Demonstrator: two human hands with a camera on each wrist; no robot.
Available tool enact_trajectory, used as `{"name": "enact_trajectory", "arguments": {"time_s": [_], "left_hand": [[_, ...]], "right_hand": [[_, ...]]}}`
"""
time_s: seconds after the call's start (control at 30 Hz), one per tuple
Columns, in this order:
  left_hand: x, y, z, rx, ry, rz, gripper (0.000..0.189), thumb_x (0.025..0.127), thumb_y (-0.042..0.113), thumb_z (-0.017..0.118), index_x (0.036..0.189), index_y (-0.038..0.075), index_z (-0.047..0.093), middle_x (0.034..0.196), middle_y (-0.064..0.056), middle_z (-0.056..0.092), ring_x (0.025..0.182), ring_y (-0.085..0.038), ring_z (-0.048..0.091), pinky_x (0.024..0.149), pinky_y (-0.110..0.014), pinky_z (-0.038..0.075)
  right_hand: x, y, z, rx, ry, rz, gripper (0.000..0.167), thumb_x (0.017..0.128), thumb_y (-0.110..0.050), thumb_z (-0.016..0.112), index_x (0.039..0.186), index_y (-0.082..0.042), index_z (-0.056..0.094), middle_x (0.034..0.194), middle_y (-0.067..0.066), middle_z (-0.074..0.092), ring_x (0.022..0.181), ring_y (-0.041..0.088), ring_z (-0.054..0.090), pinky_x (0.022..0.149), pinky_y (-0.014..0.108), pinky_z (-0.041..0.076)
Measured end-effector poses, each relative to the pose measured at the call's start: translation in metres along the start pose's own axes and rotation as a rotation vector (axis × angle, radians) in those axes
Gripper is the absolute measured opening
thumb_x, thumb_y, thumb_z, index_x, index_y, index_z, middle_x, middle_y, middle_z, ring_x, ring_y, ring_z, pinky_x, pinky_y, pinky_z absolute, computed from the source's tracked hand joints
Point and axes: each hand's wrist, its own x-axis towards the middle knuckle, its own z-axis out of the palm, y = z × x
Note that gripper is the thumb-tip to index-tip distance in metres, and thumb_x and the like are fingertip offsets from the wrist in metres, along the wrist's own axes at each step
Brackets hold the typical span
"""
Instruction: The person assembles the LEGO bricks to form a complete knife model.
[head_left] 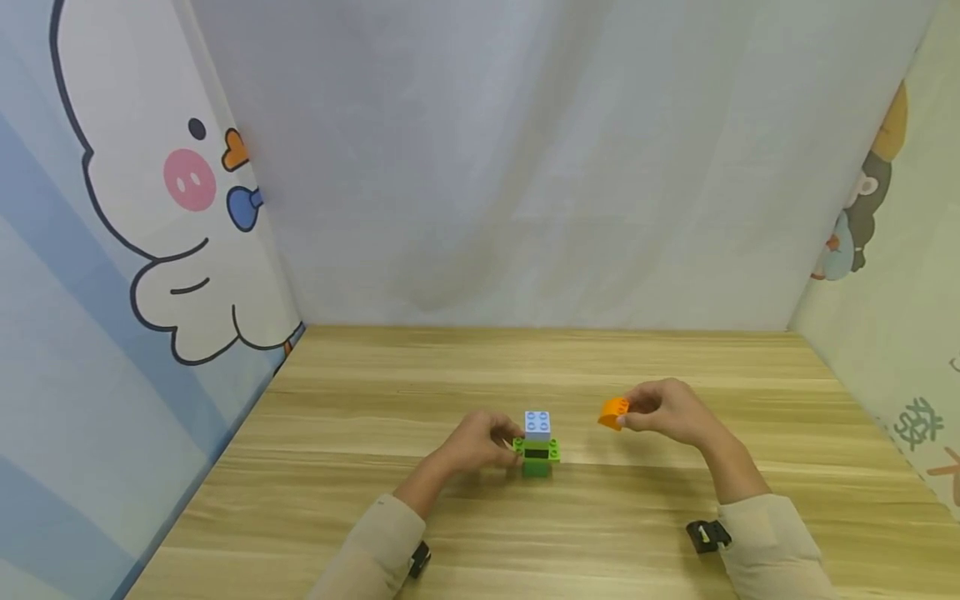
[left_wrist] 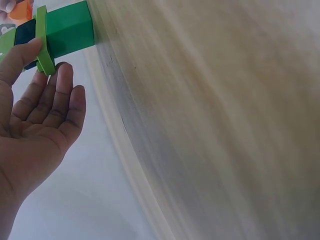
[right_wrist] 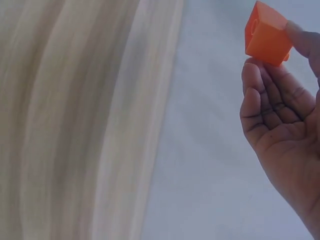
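Note:
My left hand (head_left: 480, 440) pinches one end of the light green plate (left_wrist: 44, 42) in a small stack of toy building bricks. A darker green brick (head_left: 536, 469) forms the stack's bottom, and a pale blue brick (head_left: 537, 425) with studs tops it. Between them sits a black piece (head_left: 536, 454) with light green above it. To the right, my right hand (head_left: 671, 412) holds an orange brick (head_left: 613, 412) with a curved side between thumb and fingertips, above the table. The right wrist view shows this orange brick (right_wrist: 269, 36) with its hollow side turned left.
The wooden table (head_left: 375, 367) runs back to a pale grey cloth (head_left: 480, 167). At the left stands a blue cloth panel (head_left: 45, 333) with a white cartoon bird; a pale green printed panel (head_left: 892, 333) borders the right side. Black straps (head_left: 707, 536) sit at both wrists.

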Motion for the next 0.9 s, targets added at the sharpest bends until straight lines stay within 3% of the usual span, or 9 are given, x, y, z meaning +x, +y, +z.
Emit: {"name": "enact_trajectory", "arguments": {"time_s": [0.13, 0.37, 0.7, 0.9], "left_hand": [[0.000, -0.001, 0.000, 0.005, 0.001, 0.007, 0.030, 0.070, -0.001, 0.078, 0.098, -0.004, 0.066, 0.090, -0.007, 0.064, 0.075, -0.015, 0.061, 0.066, -0.025, 0.052], [0.000, -0.003, 0.000, -0.012, -0.001, 0.023, 0.029, 0.071, -0.002, 0.077, 0.097, -0.004, 0.065, 0.090, -0.007, 0.064, 0.074, -0.016, 0.062, 0.065, -0.025, 0.052], [0.003, -0.007, 0.002, 0.022, 0.000, 0.017, 0.029, 0.071, 0.000, 0.077, 0.097, -0.002, 0.064, 0.090, -0.005, 0.063, 0.075, -0.016, 0.061, 0.066, -0.025, 0.051], [0.003, -0.007, 0.004, 0.016, -0.005, 0.021, 0.030, 0.071, -0.001, 0.076, 0.098, -0.003, 0.064, 0.090, -0.006, 0.064, 0.075, -0.016, 0.061, 0.066, -0.025, 0.052]], "right_hand": [[0.002, -0.006, 0.002, -0.007, -0.014, -0.031, 0.026, 0.083, -0.009, 0.070, 0.103, 0.006, 0.063, 0.087, 0.006, 0.064, 0.076, 0.020, 0.059, 0.064, 0.029, 0.051], [0.004, -0.017, 0.005, 0.004, -0.024, -0.062, 0.027, 0.081, -0.011, 0.073, 0.102, 0.002, 0.063, 0.084, 0.004, 0.062, 0.073, 0.020, 0.057, 0.061, 0.028, 0.050], [0.007, -0.028, 0.015, -0.014, 0.024, -0.131, 0.029, 0.082, -0.011, 0.070, 0.108, 0.001, 0.062, 0.092, 0.004, 0.063, 0.079, 0.017, 0.059, 0.069, 0.029, 0.052], [0.008, -0.034, 0.024, 0.031, 0.078, -0.182, 0.034, 0.083, -0.009, 0.069, 0.114, 0.004, 0.060, 0.095, 0.007, 0.064, 0.078, 0.018, 0.059, 0.063, 0.029, 0.051]]}}
